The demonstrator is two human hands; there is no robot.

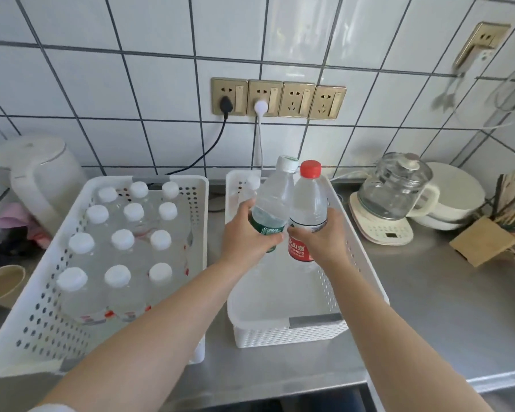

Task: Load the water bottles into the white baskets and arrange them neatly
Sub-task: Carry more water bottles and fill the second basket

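Left hand [246, 233] grips a green-label bottle [271, 200], tilted right, and the right hand [318, 233] wraps a red-capped bottle [308, 206], upright. Both bottles touch, held over the far half of the right basket [360, 263], probably so they go down as a pair beside the one white cap [254, 180] at its far-left corner. At the bench's left, the left basket [36, 331] looks full: twelve capped bottles [122, 239] in tidy rows.

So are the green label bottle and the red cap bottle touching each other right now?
Touching. The head view shows the green-label bottle leaning against the red-cap bottle, their sides meeting with no gap, each held by one hand.
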